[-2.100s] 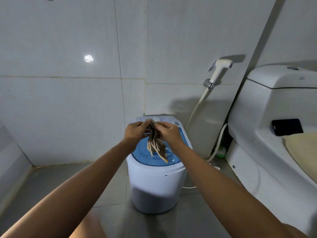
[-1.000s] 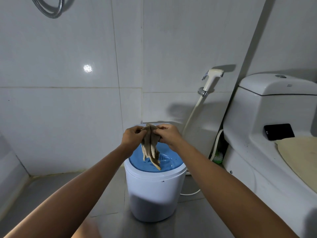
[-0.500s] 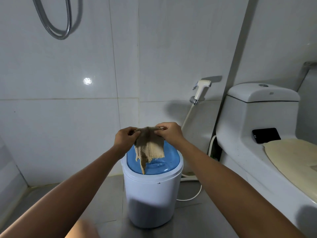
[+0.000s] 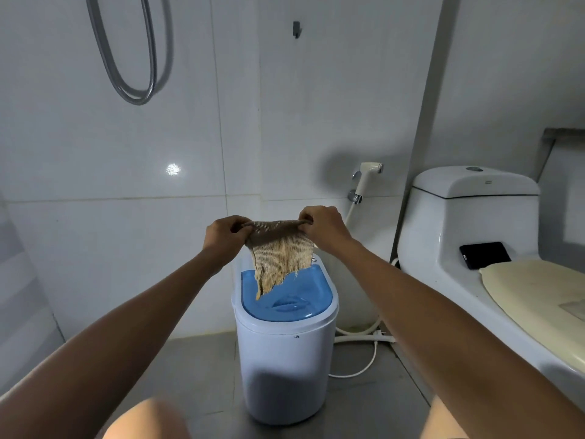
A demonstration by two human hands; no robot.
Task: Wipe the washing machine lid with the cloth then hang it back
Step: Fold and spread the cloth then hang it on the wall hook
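Both hands pinch the top edge of the tan cloth (image 4: 280, 248), the left hand (image 4: 223, 236) at one corner and the right hand (image 4: 323, 228) at the other, fingers curled shut over the fabric. The cloth hangs spread above the blue lid (image 4: 291, 296) of the small washing machine (image 4: 285, 359), hiding the lid's back edge. A small hook (image 4: 296, 29) on the wall above is too dim to make out clearly.

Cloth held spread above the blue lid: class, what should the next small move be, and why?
Probably lift the cloth toward the wall hook. Both hands, left and right, hold its top edge clear of the lid, stretched open, which suggests hanging it next.
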